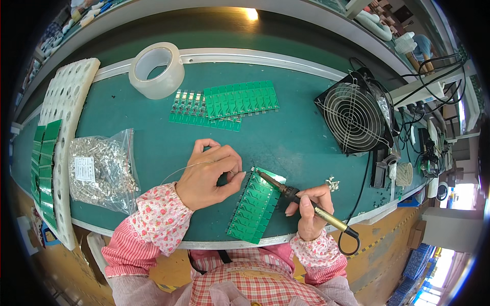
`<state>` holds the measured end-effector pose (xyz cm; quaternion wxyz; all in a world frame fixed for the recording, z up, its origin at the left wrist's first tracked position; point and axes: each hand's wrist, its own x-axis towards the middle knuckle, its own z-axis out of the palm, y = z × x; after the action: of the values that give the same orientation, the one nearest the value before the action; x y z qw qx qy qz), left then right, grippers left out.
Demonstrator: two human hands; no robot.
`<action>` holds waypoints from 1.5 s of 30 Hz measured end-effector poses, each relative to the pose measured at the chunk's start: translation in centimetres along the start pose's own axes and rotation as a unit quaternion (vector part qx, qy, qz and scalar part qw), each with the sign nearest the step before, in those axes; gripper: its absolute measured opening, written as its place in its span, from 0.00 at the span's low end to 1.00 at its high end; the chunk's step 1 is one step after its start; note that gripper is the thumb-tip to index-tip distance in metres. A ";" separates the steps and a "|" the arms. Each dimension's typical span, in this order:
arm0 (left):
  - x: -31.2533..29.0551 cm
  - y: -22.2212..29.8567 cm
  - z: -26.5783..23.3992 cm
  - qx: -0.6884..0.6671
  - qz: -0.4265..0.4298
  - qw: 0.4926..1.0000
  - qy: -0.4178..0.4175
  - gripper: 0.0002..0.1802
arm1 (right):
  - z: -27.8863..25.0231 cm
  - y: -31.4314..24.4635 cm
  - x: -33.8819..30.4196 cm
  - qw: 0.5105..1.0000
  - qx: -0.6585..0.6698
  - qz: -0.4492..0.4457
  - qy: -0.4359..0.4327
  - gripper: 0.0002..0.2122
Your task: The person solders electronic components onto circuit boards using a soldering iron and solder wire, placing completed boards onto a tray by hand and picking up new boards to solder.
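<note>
My right hand [314, 210] grips a soldering iron [333, 220] by its gold-coloured handle. The iron's tip slants down to the upper left corner of a green circuit board panel [251, 211], close to the row of pins on its left edge. I cannot tell whether the tip touches a pin. Closed in a pinch, my left hand [208, 176] is beside that same corner. A thin solder wire [176, 170] runs over its back and into the fingers, where its end is hidden. The panel lies tilted on the green mat near the table's front edge.
Behind the hands lie more board panels [242, 98], overlapping. A tape roll [177, 71] stands at the back. To the left are a bag of small metal parts [104, 171] and a foam tray [69, 109] with boards. A fan [352, 115], cables and loose metal pieces [332, 183] are right.
</note>
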<state>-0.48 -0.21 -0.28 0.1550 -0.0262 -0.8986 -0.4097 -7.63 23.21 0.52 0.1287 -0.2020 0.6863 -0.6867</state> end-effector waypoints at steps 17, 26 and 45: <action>0.0 -0.2 0.1 0.004 0.002 1.000 0.008 0.08 | -0.2 -0.1 -0.2 0.999 -0.038 -0.004 -0.018 0.06; 0.1 0.0 0.1 0.011 0.008 1.000 0.001 0.09 | 0.2 -0.1 0.0 1.000 -0.014 0.000 -0.004 0.07; -0.2 -0.3 0.3 0.026 0.001 1.000 0.016 0.09 | 0.1 -0.1 -0.1 0.999 -0.035 0.011 -0.011 0.07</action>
<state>-0.45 -0.10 -0.73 0.1699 -0.0165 -0.9062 -0.3867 -7.50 23.20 0.63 0.1364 -0.2067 0.7107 -0.6584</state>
